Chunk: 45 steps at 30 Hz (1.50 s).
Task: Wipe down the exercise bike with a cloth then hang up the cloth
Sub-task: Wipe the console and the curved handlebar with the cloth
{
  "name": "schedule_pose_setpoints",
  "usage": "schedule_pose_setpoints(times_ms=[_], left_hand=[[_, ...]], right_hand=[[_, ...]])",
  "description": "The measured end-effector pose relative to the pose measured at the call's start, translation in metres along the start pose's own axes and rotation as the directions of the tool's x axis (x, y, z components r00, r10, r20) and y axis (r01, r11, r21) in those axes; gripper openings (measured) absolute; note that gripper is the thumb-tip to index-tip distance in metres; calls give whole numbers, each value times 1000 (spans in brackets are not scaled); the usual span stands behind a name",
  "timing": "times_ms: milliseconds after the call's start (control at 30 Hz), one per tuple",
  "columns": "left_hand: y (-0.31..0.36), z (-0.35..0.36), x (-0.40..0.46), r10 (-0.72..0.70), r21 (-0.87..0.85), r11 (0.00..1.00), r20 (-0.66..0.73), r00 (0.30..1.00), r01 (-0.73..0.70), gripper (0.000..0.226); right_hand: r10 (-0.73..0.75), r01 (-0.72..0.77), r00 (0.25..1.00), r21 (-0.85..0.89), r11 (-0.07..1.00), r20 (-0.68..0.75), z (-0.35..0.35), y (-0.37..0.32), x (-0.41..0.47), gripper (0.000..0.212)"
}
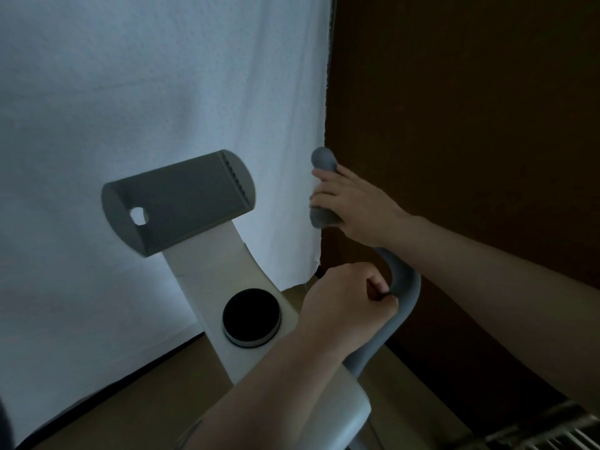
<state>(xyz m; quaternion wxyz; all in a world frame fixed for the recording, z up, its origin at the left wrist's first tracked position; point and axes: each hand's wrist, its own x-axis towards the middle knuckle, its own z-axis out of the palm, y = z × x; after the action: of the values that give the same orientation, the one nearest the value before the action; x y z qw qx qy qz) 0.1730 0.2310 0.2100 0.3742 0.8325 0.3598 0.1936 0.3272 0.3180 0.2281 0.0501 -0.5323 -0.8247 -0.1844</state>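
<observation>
White curtain (pixel 136 102) filling the left and centre, lit from behind, hanging down to a dark hem above the tan floor (pixel 156 401). In front of it, the bike (pixel 246 345): cream stem rising from lower right toward centre, topped by a grey tray (pixel 181 199) tilted up to the right, with a small hole near its left end and a ribbed strip near its right end. Lower on the stem, a round black knob (pixel 251 316) with a pale ring at its base. Right of the knob, left hand (pixel 349 306), forearm coming up from the bottom edge, fingers curled tight with the thumb tucked against the grey handlebar (pixel 402 280) at its bend; cannot tell whether anything is pinched inside the fist. Handlebar curving from the stem near the bottom, out to the right, then up to a rounded tip just at the curtain's right edge. Right hand (pixel 354 203) wrapped round the upright end of the handlebar, fingers curled over the grip from the right, tip showing above the hand and a short stretch of grip below it. Hands apart, right above left, both on the same bar. Cloth not made out anywhere; possibly hidden in a hand, cannot tell. Further right, a dark brown wall (pixel 470 125) taking up the whole right side. At the bottom right corner, part of a metal rack (pixel 552 430), blurred.
</observation>
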Motion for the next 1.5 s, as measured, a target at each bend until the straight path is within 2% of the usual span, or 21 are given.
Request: schedule_pose_setpoints(times_ms=[133, 200, 300, 367, 567, 833, 1000, 1067, 1133, 1267, 1333, 1500], left_hand=[[1, 1, 2, 4, 1, 1000, -10, 1000, -4, 8], [2, 1, 4, 7, 7, 1000, -7, 1000, -7, 8], [2, 1, 6, 3, 5, 1000, -1, 1000, -3, 10], [2, 1, 7, 0, 3, 1000, 2, 1000, 0, 10], [1, 0, 5, -5, -3, 1000, 8, 1000, 5, 10], [2, 1, 3, 10, -1, 1000, -24, 1000, -10, 8], [4, 0, 5, 14, -7, 1000, -15, 1000, -14, 10], [3, 0, 5, 9, -1, 1000, 1, 1000, -9, 9], [3, 0, 5, 8, -5, 1000, 12, 1000, -8, 9], [2, -1, 3, 14, -3, 1000, 9, 1000, -14, 9], [2, -1, 2, 22, 6, 1000, 2, 1000, -22, 8], [2, 2, 2, 25, 7, 1000, -18, 1000, -25, 9]], right_hand=[[-70, 66, 995, 52, 996, 75, -9, 2, -9, 39], [-50, 48, 999, 92, 995, 15, -19, 5, 5, 40], [160, -109, 976, 308, 945, -148, -31, 11, 36, 43], [289, -205, 948, 434, 877, -136, -29, 13, 50, 44], [270, -167, 952, 494, 853, -144, -7, 7, 30, 50], [272, -173, 955, 528, 832, -117, -2, 8, 1, 44], [316, -134, 918, 563, 815, -239, -25, 13, 37, 45], [236, -126, 951, 447, 885, -199, -24, 13, 52, 44], [95, -53, 982, 241, 969, -165, -14, 14, 57, 41], [-87, 92, 991, 51, 994, -99, -7, 19, 36, 37], [-148, 150, 987, 22, 988, -65, -7, 17, 20, 36], [-179, 169, 981, 124, 978, 73, -7, 16, -2, 40]])
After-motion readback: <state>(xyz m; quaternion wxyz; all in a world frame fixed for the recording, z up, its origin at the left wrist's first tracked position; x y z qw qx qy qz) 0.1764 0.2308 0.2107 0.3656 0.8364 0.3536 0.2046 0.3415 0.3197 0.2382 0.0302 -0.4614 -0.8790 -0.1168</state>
